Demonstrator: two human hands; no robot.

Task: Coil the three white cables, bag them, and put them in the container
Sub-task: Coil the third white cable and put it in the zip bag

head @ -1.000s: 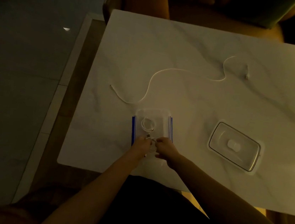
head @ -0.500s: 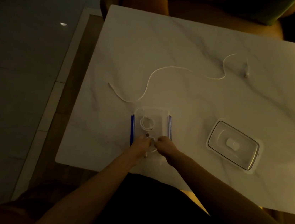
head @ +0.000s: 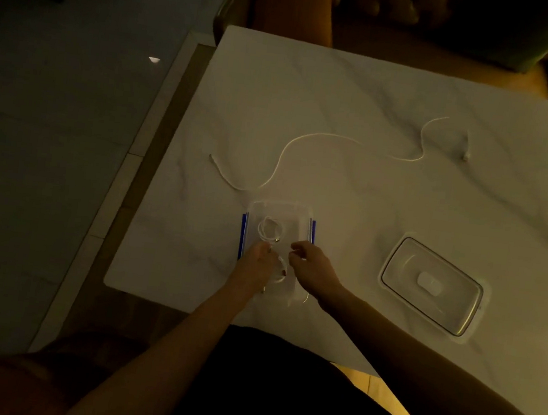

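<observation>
Nearest to us, our two forearms reach out over the near edge of the white marbled table (head: 366, 91) and meet above a clear container (head: 304, 218) with blue strips along its left and right sides. Our left hand (head: 255, 262) rests at the container's near left part, fingers curled down onto a small coil of white cable (head: 280, 270) that lies between the two hands; the dim light keeps us from telling how firmly it pinches. Our right hand (head: 313, 267) sits just beside it, thumb and forefinger drawn close together near the same coil, though we cannot tell whether they actually hold the cable. Whether a bag surrounds this coil is too dim to make out. A little farther in, inside the container, a second coiled white cable (head: 267, 232) lies with a plug end near our fingertips. To the right, well apart from the container, a clear rectangular lid (head: 432, 285) lies flat on the table. Beyond the container, a third white cable (head: 326, 136) stretches uncoiled across the tabletop, winding from its left end near the container's far corner out to the right, where its plug lies. Past the table's far edge we see only dark shapes.
</observation>
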